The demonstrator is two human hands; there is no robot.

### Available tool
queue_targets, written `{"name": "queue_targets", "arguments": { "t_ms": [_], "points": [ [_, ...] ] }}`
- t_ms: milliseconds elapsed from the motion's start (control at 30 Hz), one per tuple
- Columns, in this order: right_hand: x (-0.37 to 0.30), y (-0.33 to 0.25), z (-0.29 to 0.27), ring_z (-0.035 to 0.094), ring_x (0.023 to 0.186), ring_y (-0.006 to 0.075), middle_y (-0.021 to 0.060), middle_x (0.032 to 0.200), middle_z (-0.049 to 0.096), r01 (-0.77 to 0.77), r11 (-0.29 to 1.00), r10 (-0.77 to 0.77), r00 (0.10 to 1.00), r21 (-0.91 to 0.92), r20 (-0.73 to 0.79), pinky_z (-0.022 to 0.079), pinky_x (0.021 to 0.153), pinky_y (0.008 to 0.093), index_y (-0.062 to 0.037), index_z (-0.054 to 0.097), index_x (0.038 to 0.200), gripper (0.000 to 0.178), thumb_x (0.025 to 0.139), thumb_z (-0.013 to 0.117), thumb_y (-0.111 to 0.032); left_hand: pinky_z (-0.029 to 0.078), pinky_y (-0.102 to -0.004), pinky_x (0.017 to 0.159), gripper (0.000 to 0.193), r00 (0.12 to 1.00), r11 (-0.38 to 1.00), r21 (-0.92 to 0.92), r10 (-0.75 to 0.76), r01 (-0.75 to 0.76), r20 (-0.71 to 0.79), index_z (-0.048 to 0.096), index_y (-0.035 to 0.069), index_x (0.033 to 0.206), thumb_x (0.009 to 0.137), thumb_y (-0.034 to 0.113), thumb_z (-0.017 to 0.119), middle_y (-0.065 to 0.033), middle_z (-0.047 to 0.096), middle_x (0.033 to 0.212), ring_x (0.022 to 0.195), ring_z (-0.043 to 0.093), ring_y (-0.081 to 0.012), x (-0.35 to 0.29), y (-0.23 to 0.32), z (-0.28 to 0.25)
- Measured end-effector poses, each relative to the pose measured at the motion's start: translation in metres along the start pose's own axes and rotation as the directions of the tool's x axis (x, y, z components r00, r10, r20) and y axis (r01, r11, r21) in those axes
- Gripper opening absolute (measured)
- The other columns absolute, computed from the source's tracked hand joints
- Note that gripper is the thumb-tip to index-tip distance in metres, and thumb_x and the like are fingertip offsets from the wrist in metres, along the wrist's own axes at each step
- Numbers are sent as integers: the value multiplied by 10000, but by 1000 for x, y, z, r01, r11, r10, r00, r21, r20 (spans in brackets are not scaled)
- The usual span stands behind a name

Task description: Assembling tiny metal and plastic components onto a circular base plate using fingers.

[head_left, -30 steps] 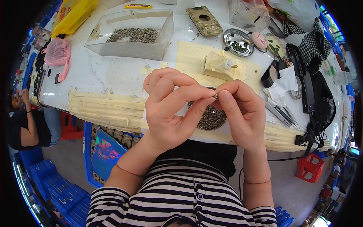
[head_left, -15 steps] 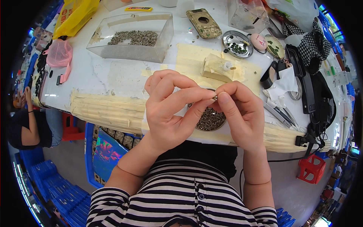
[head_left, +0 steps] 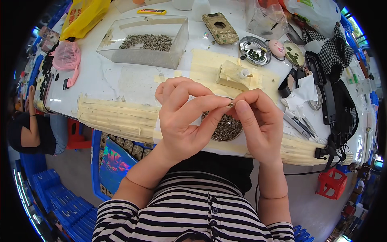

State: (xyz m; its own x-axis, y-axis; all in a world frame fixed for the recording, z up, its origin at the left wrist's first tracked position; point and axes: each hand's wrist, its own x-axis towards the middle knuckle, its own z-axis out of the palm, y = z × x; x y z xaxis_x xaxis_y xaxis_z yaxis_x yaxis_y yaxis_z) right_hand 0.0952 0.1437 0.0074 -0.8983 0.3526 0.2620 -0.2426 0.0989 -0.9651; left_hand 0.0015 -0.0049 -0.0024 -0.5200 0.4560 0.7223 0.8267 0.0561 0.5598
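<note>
Both my hands meet fingertip to fingertip above a round dish point(head_left: 242, 134) of small grey-brown metallic pieces point(head_left: 226, 128). My left hand point(head_left: 183, 117) pinches with thumb and forefinger, its other fingers curled loosely. Opposite it, my right hand point(head_left: 262, 121) pinches the same spot. Between the tips shows a tiny metallic piece point(head_left: 231, 105), too small to make out its exact kind. The hands hide part of the dish. Just beyond them sits a tape-wrapped block point(head_left: 233, 75) with a small white container point(head_left: 244, 73) in it.
A clear box point(head_left: 161, 59) with similar small pieces stands at the far left. Beyond the block are a camouflage-patterned case point(head_left: 220, 28) and a metal dish of dark green bits point(head_left: 254, 51). Tweezers point(head_left: 297, 124) lie at right. A blue crate point(head_left: 96, 161) is below the table edge.
My hands stay pinched together on the tiny piece with hardly any movement. The whole view has shifted slightly, so the table things appear a little further right.
</note>
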Motion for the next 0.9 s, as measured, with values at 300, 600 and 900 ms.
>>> {"name": "queue_targets", "arguments": {
  "t_ms": [300,600,900],
  "points": [
    [1,-2,-1,599,734,82,41,807,671,-54,998,53,998,26,30,482,703,236,25,639,946,151,1017,582,-95,403,-331,804,173,1000,999,-36,-11,11,4,760,82,937,777,27,799,-24,628,873,879,515,-215,0,-1,0],
    [0,-8,-1,603,744,78,38,808,673,-54,999,54,997,-2,51,481,700,232,24,636,949,166,1026,577,-111,395,-336,812,181,1000,1000,-26,3,-3,0,761,94,940,774,41,807,-21,630,866,866,519,-215,0,-2,0],
    [0,-7,-1,607,740,77,38,802,676,-85,996,85,995,10,50,484,695,231,19,636,948,165,1026,579,-114,395,-339,813,173,1000,999,-35,1,0,19,758,92,935,776,44,806,-22,632,863,865,521,-215,0,-3,-1]
  ]
}}
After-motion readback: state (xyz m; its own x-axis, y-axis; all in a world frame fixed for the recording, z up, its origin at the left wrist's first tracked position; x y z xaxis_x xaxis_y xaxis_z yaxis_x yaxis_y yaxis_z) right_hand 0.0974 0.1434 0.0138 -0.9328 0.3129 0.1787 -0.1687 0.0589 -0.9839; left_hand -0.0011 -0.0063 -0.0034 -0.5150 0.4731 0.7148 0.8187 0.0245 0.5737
